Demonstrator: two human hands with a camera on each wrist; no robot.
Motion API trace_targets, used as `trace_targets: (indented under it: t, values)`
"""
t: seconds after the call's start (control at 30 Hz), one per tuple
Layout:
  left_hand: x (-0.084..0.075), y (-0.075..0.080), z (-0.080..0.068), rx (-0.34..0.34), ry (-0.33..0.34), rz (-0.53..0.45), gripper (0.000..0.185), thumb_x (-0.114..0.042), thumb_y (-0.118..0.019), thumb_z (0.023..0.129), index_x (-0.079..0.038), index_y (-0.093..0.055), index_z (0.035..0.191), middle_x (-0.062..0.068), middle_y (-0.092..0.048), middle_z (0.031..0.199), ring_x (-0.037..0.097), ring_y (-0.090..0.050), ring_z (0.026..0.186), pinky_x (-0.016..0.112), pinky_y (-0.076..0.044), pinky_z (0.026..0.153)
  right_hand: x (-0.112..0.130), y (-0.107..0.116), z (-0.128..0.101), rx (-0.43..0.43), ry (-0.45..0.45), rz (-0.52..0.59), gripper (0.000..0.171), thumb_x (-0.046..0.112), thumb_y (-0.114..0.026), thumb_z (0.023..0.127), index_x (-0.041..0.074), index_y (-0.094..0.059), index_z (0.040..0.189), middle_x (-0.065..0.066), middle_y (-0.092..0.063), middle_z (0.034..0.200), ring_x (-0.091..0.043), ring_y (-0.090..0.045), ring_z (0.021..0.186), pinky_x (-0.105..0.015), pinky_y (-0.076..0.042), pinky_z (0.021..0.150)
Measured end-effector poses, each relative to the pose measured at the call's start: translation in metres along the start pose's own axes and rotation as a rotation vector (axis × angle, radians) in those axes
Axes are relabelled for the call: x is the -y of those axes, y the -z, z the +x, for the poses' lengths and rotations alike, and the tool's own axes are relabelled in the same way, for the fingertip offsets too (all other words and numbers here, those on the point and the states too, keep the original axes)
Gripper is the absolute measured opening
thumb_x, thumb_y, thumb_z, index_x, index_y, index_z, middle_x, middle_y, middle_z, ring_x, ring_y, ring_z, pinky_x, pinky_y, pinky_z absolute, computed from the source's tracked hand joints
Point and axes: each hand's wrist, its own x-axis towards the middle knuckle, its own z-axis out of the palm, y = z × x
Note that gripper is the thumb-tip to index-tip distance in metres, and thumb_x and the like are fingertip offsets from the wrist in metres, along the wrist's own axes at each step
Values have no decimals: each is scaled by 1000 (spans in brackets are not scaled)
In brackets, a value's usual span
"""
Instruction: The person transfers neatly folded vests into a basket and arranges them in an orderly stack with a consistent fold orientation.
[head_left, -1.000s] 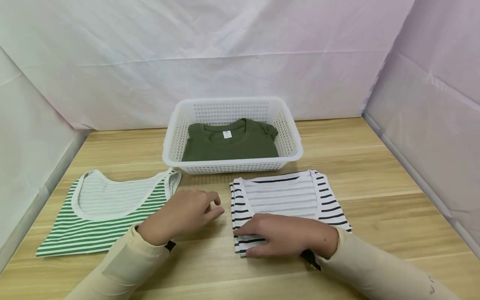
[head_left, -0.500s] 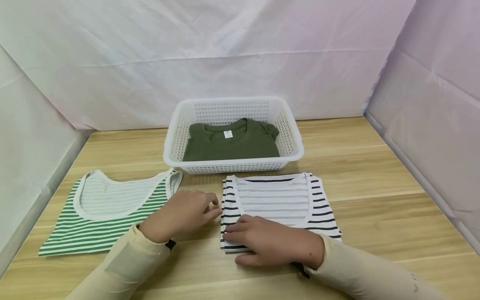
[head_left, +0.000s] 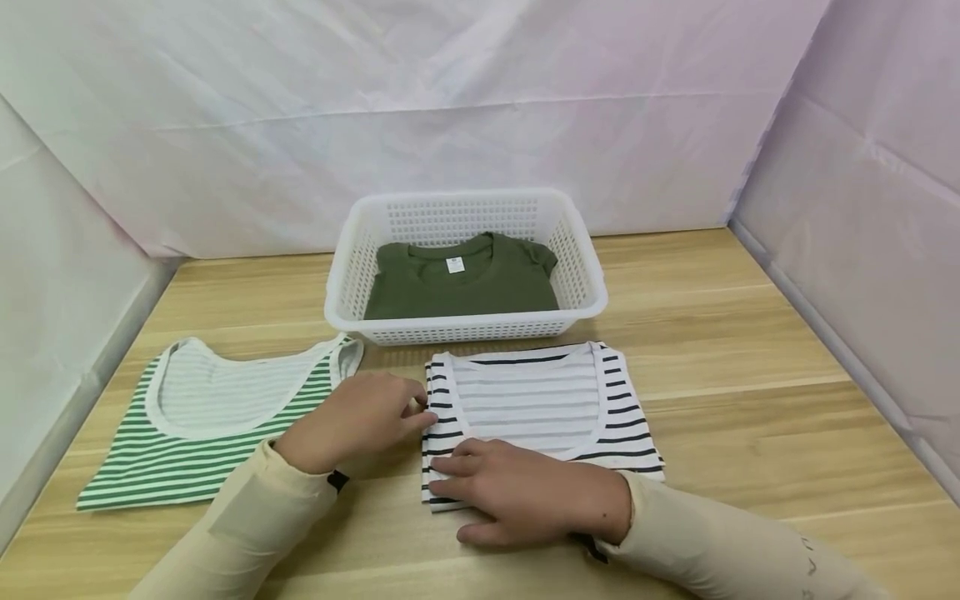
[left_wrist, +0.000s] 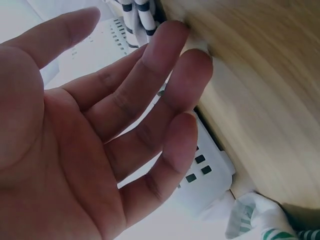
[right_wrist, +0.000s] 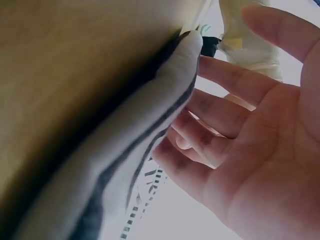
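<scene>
Black-and-white striped folded cotton top (head_left: pixel 536 400) is pressed at six o'clock by right hand (head_left: pixel 528 492), fingers (head_left: pixel 450 468) flat; left hand (head_left: pixel 356 421) fingers (head_left: pixel 420 417) touch its nine o'clock edge.

A pale wood-grain surface (head_left: pixel 750 333), smooth with a faint satin sheen, carries soft knit cloth: a folded black-and-white striped top (head_left: pixel 540 400) of matt jersey with plain white ribbed trim, and a green-and-white striped top (head_left: pixel 210 417) of the same matt knit. A white plastic basket (head_left: pixel 577 275), slightly glossy and pierced with a lattice of small holes, holds a matt olive cotton tee (head_left: pixel 465 287) bearing a small white woven label. Thin white sheeting (head_left: pixel 450 108), creased and lightly lustrous, backs the scene; cream cloth sleeves (head_left: pixel 247 525) look smooth and matt.
</scene>
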Motion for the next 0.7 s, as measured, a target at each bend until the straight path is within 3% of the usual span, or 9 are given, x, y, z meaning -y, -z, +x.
trace_targets:
  t: [0.27, 0.53, 0.7]
  values:
    - [3, 0, 1, -1, 60, 22, 19, -38, -71, 91, -20, -70, 84, -8, -69, 77, 15, -66, 73, 39, -52, 63, 5, 0, 4, 33, 38, -55, 53, 40, -60, 98, 17, -51, 145, -4, -48, 152, -17, -45, 139, -30, -37, 115]
    - [5, 2, 0, -14, 94, 57, 23, -38, -73, 89, -15, -70, 85, -3, -69, 78, 18, -65, 71, 39, -50, 59, 7, 0, 8, 55, 75, -71, 57, 43, -60, 98, 17, -48, 148, -7, -43, 156, -17, -42, 142, -29, -35, 117]
    - [5, 2, -1, -13, 126, 78, 32, -44, -75, 86, -17, -64, 72, -4, -60, 64, 15, -55, 58, 36, -43, 51, 11, -2, 12, 50, 85, -102, 58, 44, -60, 97, 18, -48, 147, -7, -44, 155, -17, -42, 143, -29, -35, 117]
